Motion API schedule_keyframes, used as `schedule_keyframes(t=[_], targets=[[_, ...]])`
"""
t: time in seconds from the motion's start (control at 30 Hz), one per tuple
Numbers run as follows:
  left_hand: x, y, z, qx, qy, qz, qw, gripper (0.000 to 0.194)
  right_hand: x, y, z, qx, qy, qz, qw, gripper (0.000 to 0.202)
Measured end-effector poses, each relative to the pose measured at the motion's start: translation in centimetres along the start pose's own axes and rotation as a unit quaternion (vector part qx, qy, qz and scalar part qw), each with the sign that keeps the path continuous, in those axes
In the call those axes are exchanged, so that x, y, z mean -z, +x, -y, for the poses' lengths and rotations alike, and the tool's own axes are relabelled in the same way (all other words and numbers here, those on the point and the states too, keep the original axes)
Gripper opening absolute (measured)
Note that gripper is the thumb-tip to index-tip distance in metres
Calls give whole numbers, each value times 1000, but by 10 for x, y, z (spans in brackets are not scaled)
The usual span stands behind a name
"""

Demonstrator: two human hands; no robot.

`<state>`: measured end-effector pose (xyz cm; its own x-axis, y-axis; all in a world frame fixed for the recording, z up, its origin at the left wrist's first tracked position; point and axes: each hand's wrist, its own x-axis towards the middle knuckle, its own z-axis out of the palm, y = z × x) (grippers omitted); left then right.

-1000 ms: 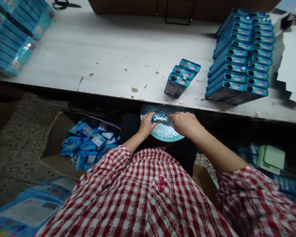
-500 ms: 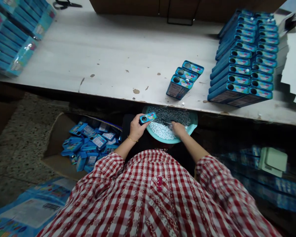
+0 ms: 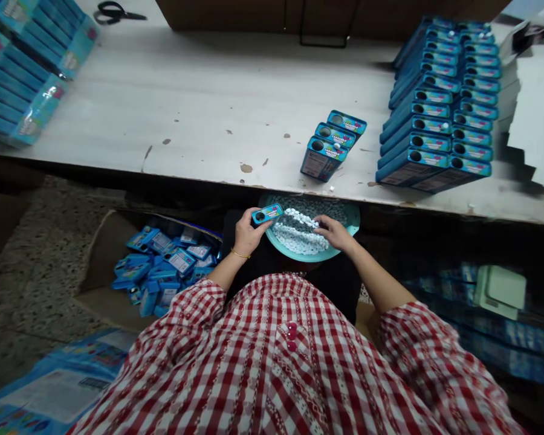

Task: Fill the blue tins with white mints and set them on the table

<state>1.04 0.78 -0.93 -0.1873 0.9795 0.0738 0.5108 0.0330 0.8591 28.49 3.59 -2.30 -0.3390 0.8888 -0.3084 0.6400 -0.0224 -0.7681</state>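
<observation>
My left hand [image 3: 248, 234] is closed around a small blue candy box [image 3: 267, 214], tilted, with a dark round opening on its top face. It is over the left rim of a turquoise basin [image 3: 291, 254] full of small white candies [image 3: 306, 243]. At the basin's right side my right hand [image 3: 338, 234] grips what looks like a scoop, its handle mostly hidden by the fingers. White candies [image 3: 300, 217] lie heaped along the scoop, which points left toward the box and sits just above the loose candies.
Three blue boxes [image 3: 324, 158] stand on the white table [image 3: 199, 115], left of a double row of similar boxes [image 3: 428, 142]. Wrapped packs [image 3: 22, 78] and scissors [image 3: 118, 12] lie at far left. A carton [image 3: 97, 266] below holds loose boxes [image 3: 163, 260]. A pale green device [image 3: 501, 292] sits lower right.
My right hand has raised the scoop out of the candies, now heaped with them, its tip close to the box. My left hand holds the box almost as before. The view has shifted slightly.
</observation>
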Motion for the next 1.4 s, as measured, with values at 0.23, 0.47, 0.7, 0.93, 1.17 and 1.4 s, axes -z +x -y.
schedule_keyframes(t=[0.23,0.47,0.7,0.93,1.17,1.4], targets=[[-25,-2,-10,-67,46,77,994,33,48,-33,69,29,-140,29,989,31],[-39,-8,-15,-112,88,118,983,32,39,-31,142,-32,-388,99,916,29],[-38,-8,-12,-94,68,102,988,33,42,-41,152,-20,-422,93,902,32],[-16,-9,-7,-62,18,67,996,35,44,-32,48,-133,-383,76,911,33],[-2,-10,1,-29,5,16,999,36,-58,29,1,-126,-226,80,963,37],[2,-8,-4,-5,8,5,1000,36,-56,35,-16,-61,-112,50,991,38]])
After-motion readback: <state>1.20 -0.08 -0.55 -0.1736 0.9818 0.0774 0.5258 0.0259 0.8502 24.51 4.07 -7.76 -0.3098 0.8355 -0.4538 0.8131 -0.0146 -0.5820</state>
